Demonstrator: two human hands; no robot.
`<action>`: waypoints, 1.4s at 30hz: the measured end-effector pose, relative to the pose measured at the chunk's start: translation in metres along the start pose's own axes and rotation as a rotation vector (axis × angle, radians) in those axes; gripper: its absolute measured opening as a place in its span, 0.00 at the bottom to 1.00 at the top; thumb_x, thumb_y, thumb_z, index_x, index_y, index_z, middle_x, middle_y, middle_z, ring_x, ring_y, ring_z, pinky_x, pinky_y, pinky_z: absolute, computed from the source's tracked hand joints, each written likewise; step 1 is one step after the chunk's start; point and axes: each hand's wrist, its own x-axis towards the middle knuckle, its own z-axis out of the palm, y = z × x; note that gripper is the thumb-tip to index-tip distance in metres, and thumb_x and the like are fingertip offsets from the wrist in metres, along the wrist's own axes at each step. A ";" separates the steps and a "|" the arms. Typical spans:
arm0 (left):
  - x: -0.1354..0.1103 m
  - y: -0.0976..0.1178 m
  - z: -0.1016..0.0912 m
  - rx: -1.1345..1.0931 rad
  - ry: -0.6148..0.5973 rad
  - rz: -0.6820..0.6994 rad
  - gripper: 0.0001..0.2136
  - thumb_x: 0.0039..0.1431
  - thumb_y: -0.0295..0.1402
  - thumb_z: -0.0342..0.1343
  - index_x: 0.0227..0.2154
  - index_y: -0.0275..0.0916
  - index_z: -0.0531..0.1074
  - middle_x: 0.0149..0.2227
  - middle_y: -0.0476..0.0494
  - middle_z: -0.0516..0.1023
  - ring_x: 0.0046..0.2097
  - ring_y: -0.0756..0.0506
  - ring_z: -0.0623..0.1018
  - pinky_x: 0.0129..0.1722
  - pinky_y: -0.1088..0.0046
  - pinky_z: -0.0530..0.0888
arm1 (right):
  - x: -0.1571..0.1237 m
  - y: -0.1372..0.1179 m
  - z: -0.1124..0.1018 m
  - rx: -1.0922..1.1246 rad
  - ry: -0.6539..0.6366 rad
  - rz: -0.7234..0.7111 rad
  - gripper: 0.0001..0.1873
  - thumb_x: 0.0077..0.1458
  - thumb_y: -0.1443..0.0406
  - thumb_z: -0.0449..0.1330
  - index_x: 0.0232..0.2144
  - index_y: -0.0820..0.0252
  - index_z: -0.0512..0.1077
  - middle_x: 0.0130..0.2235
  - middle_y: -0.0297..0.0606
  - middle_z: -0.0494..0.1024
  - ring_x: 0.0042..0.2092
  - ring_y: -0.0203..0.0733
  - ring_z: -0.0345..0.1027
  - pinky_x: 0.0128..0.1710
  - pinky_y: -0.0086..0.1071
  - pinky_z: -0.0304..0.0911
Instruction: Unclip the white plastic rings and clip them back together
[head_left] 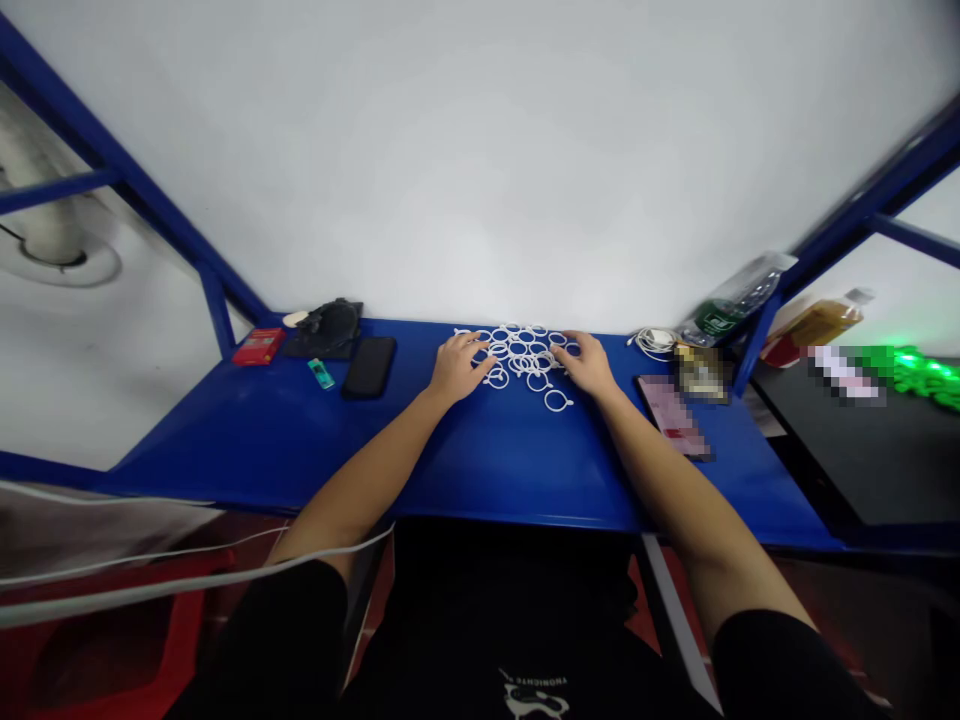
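A heap of several white plastic rings (525, 352) lies on the blue table (480, 460) near the white wall. My left hand (456, 366) rests on the left edge of the heap, fingers bent down onto the rings. My right hand (586, 364) rests on the right edge, fingers curled onto the rings. One ring (556, 401) lies apart, just in front of the heap and close to my right hand. Neither hand has lifted a ring off the table.
Left of the heap lie a black phone (369, 366), a teal lighter (321, 374), a red box (259, 346) and a black object (328, 324). To the right are a white cable (654, 342), a second phone (673, 414) and bottles (735, 298). Blue frame posts flank the table.
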 end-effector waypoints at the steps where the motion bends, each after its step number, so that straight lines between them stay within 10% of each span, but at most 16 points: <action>1: 0.007 -0.003 -0.003 0.027 -0.024 0.009 0.17 0.70 0.44 0.60 0.54 0.43 0.81 0.64 0.37 0.77 0.64 0.34 0.75 0.65 0.50 0.71 | 0.010 0.004 0.000 -0.014 -0.034 0.025 0.26 0.65 0.50 0.62 0.56 0.61 0.78 0.56 0.51 0.82 0.57 0.58 0.75 0.61 0.51 0.69; 11: 0.071 -0.026 0.010 0.148 -0.340 0.124 0.28 0.72 0.55 0.52 0.66 0.44 0.73 0.74 0.33 0.63 0.75 0.29 0.61 0.72 0.42 0.58 | 0.056 0.009 0.029 -0.087 -0.200 0.051 0.28 0.65 0.49 0.63 0.61 0.57 0.77 0.61 0.47 0.80 0.62 0.57 0.74 0.65 0.52 0.66; 21: 0.066 -0.022 0.035 0.126 -0.269 0.145 0.27 0.71 0.55 0.54 0.65 0.46 0.74 0.70 0.34 0.70 0.70 0.31 0.68 0.70 0.44 0.61 | 0.037 -0.005 0.044 -0.122 -0.321 -0.041 0.29 0.66 0.47 0.62 0.65 0.47 0.73 0.70 0.42 0.70 0.73 0.66 0.57 0.71 0.72 0.46; 42: 0.060 -0.021 0.043 0.018 -0.242 0.120 0.18 0.67 0.49 0.62 0.55 0.51 0.81 0.65 0.42 0.77 0.67 0.32 0.73 0.65 0.43 0.71 | 0.029 -0.007 0.039 -0.064 -0.285 -0.068 0.24 0.66 0.51 0.63 0.61 0.48 0.77 0.67 0.44 0.75 0.71 0.64 0.62 0.70 0.70 0.49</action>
